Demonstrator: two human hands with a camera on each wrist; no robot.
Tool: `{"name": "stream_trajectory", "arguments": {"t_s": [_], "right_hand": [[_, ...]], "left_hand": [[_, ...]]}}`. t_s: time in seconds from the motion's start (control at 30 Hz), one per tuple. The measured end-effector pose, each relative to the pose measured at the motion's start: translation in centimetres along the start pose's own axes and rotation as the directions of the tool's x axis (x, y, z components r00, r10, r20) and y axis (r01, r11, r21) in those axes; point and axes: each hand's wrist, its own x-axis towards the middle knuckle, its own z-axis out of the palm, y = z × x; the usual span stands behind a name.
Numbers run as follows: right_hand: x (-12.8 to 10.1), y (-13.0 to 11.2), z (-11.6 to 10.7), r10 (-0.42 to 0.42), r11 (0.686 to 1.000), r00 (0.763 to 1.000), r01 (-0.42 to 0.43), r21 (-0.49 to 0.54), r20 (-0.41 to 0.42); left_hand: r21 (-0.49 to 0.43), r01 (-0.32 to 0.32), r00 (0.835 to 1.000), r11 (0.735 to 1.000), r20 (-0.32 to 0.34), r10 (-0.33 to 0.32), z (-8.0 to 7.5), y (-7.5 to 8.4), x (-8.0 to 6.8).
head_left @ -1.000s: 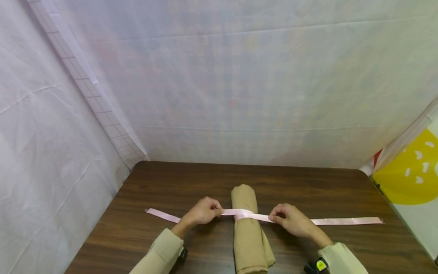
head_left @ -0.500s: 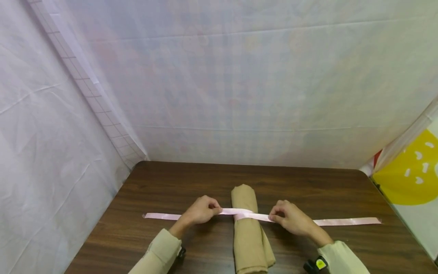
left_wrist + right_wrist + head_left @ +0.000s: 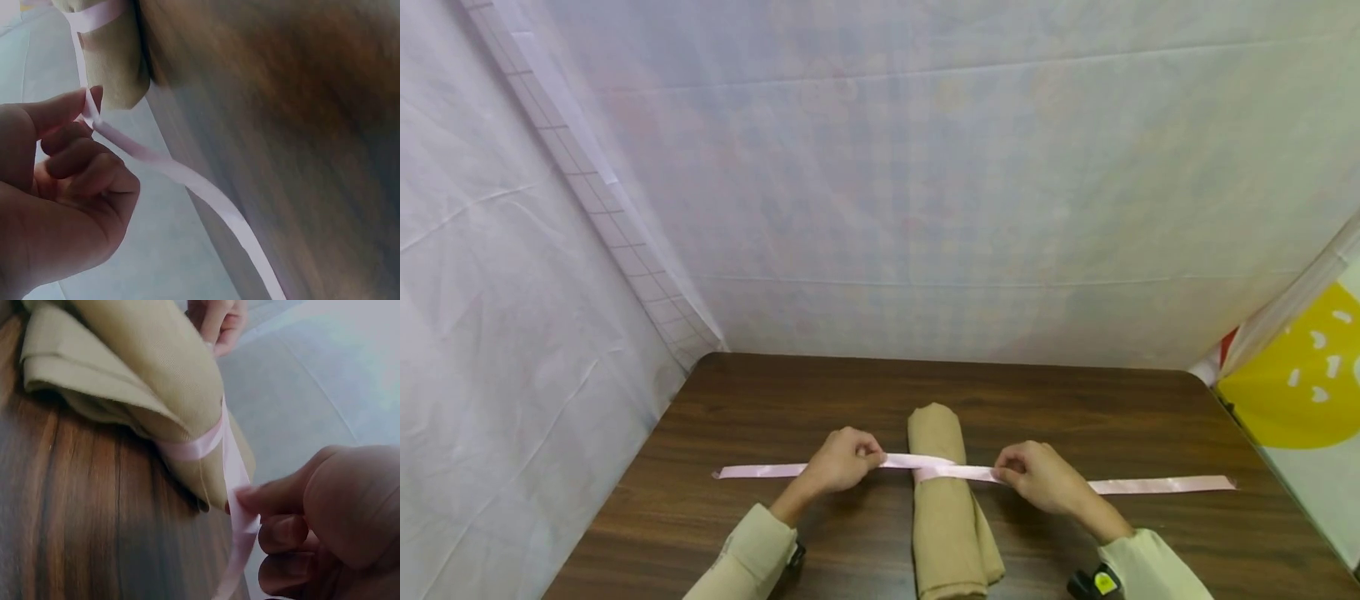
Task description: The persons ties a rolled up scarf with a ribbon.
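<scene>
A rolled tan cloth [image 3: 946, 533] lies lengthwise on the dark wooden table, one flap loose at its lower right. Pink satin ribbon [image 3: 936, 471] wraps round the roll, and its two ends cross on top. My left hand [image 3: 842, 461] pinches the left end between thumb and forefinger, just left of the roll. On the other side my right hand [image 3: 1041, 477] pinches the right end the same way. Both stretches between hands and roll look taut. In the right wrist view the ribbon [image 3: 234, 469] passes under the thumb, and its band circles the cloth [image 3: 156, 369].
The ribbon's tails trail outward past both wrists across the brown table [image 3: 820, 392]. White sheeting [image 3: 910, 208] hangs behind the table, and more hangs at the left [image 3: 512, 375]. A yellow patterned panel [image 3: 1300, 383] stands beyond the right edge.
My left hand has shifted slightly up and left, drawing its ribbon stretch a little longer. The left tail has swung to lie straighter. My right hand has barely moved.
</scene>
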Motion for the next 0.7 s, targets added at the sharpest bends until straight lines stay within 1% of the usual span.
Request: {"name": "stream_trajectory", "arguments": {"t_s": [0.13, 0.23, 0.3, 0.33, 0.37, 0.43, 0.53, 0.6, 0.7], "right_hand": [[0.0, -0.6, 0.1, 0.053, 0.998, 0.998, -0.052, 0.02, -0.024], [0.0, -0.9, 0.2, 0.114, 0.992, 0.993, -0.112, 0.067, -0.025], [0.0, -1.2, 0.4, 0.171, 0.979, 0.985, -0.168, 0.114, -0.013], [-0.1, -1.3, 0.5, 0.201, 0.969, 0.98, -0.198, 0.146, -0.003], [-0.1, -1.4, 0.5, 0.23, 0.957, 0.973, -0.228, 0.182, 0.008], [-0.2, -1.5, 0.8, 0.288, 0.923, 0.957, -0.285, 0.257, 0.025], [-0.3, -1.7, 1.2, 0.355, 0.878, 0.935, -0.34, 0.336, 0.018], [-0.4, -1.7, 1.5, 0.384, 0.858, 0.923, -0.356, 0.369, -0.004], [-0.4, -1.8, 1.9, 0.412, 0.843, 0.91, -0.359, 0.4, -0.052]], "left_hand": [[-0.028, 0.019, 1.0, 0.999, -0.015, -0.02, 0.3, 0.2, -0.1], [-0.066, 0.051, 0.998, 0.997, -0.029, -0.053, 0.6, 0.5, -0.2], [-0.124, 0.074, 0.997, 0.99, -0.026, -0.078, 0.8, 0.6, -0.3], [-0.168, 0.094, 0.995, 0.981, -0.017, -0.098, 0.9, 0.8, -0.4], [-0.227, 0.116, 0.993, 0.967, -0.001, -0.119, 0.9, 0.9, -0.4], [-0.342, 0.161, 0.987, 0.926, 0.03, -0.16, 1.1, 1.1, -0.5], [-0.466, 0.215, 0.975, 0.858, 0.057, -0.214, 1.3, 1.2, -0.5], [-0.525, 0.222, 0.972, 0.822, 0.053, -0.229, 1.4, 1.2, -0.5], [-0.609, 0.214, 0.97, 0.764, 0.037, -0.242, 1.5, 1.2, -0.4]]}}
